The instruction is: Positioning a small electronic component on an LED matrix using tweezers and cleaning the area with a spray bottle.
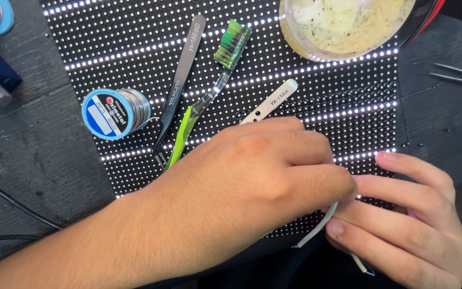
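White tweezers (274,101): held in the left hand, the flat upper end sticking out past the knuckles toward the top of the view; the tips are hidden under the fingers.
Left hand (258,171): closed over the tweezers, fingers curled down onto the LED panel, reaching in from the lower left.
White strip (322,227): a thin curved piece, perhaps a cable or tie, running between both hands' fingertips; it touches the right fingers.
Right hand (413,219): fingers loosely bent, pinching or steadying the white strip; the grip itself cannot be made out.
LED panel (348,107): black, dotted, several rows lit, lying under both hands.
Panel items: grey tweezers (180,80), green toothbrush (209,91), solder spool (116,113), all left of the white tweezers.
Dish (343,24): clear, with yellowish paste, at the top edge.
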